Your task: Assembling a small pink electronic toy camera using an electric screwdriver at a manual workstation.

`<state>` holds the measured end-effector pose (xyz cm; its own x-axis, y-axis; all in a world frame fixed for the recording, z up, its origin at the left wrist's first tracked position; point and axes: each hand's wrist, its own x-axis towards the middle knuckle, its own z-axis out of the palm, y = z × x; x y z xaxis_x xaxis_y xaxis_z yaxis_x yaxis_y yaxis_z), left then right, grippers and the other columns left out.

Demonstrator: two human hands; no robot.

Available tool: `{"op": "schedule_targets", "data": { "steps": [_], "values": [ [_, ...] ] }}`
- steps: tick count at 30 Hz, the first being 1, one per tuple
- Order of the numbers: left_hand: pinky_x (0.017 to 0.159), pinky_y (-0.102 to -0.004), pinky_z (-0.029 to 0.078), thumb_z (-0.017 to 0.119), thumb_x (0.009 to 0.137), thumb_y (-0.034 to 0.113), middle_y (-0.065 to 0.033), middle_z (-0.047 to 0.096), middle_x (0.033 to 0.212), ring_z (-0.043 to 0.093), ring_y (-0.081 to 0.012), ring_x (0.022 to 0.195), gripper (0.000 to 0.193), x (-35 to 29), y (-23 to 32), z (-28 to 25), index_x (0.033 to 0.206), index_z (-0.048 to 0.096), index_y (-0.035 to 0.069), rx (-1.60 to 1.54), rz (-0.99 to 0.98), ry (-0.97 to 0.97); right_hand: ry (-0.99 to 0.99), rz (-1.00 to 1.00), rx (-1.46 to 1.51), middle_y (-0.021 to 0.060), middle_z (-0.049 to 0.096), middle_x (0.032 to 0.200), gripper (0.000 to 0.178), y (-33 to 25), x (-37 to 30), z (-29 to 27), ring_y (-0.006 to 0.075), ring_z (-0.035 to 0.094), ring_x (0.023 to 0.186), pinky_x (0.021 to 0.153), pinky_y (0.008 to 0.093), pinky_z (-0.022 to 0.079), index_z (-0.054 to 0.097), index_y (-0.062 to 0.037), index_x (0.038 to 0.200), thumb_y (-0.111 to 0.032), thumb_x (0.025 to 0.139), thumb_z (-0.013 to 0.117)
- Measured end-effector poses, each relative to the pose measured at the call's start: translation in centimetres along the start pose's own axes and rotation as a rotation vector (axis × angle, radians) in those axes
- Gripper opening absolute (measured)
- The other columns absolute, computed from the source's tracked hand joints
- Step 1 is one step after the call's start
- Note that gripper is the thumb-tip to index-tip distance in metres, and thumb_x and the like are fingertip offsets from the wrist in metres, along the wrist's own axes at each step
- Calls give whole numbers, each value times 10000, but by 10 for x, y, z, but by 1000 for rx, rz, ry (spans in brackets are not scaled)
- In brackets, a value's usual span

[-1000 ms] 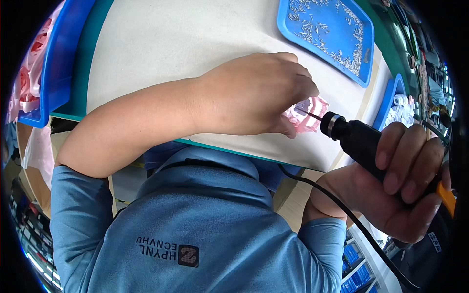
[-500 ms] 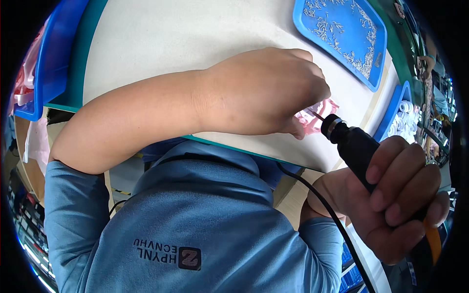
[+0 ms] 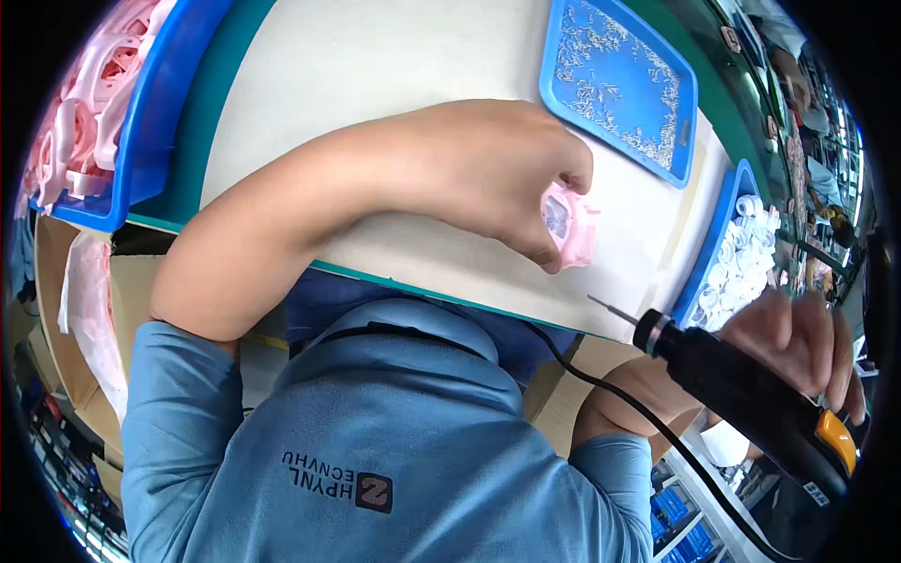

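My left hand (image 3: 497, 174) is closed around a small pink plastic part (image 3: 583, 235), which rests on the white tabletop (image 3: 441, 258). Thumb and fingers grip its left side and hide much of it. My right hand (image 3: 784, 342) grasps a black electric screwdriver (image 3: 737, 380) with an orange switch. Its thin bit points up and left, apart from the pink part, near the table's front edge. Some of the right fingers are blurred. A black cord (image 3: 648, 422) hangs in a curve beside my right forearm.
A blue tray (image 3: 615, 141) of small screws lies beyond my left hand. On the right stands a blue bin (image 3: 702, 277) of white round parts. A large blue bin (image 3: 155, 122) at the left holds pink plastic pieces. Other people sit at the far right.
The screwdriver bit has come away from the pink part and moved down toward the near edge. My left hand has shifted slightly left with the part, showing more of it.
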<state>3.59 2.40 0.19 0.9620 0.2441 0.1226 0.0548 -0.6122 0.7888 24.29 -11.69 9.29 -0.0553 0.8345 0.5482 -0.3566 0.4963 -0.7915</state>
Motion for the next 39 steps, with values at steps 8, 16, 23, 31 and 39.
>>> {"op": "schedule_targets", "data": {
  "steps": [8, 16, 23, 31, 39],
  "values": [
    [834, -257, 475, 777, 795, 227, -100, 652, 994, 605, -136, 910, 665, 0, -1, -4, 1307, 444, -37, -1094, -258, -21, 59, 489, -580, 104, 652, 998, 393, 42, 9, -29, 188, 620, 921, 814, 280, 485, 576, 51, 1160, -110, 826, 707],
    [798, -256, 486, 736, 832, 230, -92, 636, 1021, 573, -122, 897, 411, 9, -1, 8, 1122, 609, -33, -660, -289, -189, 868, 487, -739, 78, 647, 961, 240, 69, 58, -254, 156, 628, 815, 685, 281, 537, 594, 11, 1125, -140, 940, 569],
    [766, -257, 500, 718, 839, 171, -79, 634, 937, 580, -125, 863, 316, 5, 0, 10, 1054, 620, -39, -576, -374, -207, 670, 637, -1921, 148, 668, 991, 336, 11, 26, -301, 285, 656, 894, 780, 362, 499, 642, -71, 1076, -242, 788, 673],
    [729, -270, 511, 709, 835, 166, -93, 656, 895, 617, -152, 801, 273, 1, -1, 8, 1009, 632, -30, -389, -285, -130, 266, 998, -2183, 115, 674, 791, 195, -44, -63, -333, 230, 655, 736, 684, 336, 497, 682, -54, 900, -225, 813, 646],
    [771, -333, 500, 693, 829, 258, -119, 666, 894, 639, -236, 837, 283, -17, 8, 16, 964, 641, 14, -240, -84, 29, 390, 774, -2115, 84, 658, 823, 232, -61, -111, -342, 180, 627, 741, 697, 294, 489, 666, -66, 961, -266, 845, 646]
  ]
}}
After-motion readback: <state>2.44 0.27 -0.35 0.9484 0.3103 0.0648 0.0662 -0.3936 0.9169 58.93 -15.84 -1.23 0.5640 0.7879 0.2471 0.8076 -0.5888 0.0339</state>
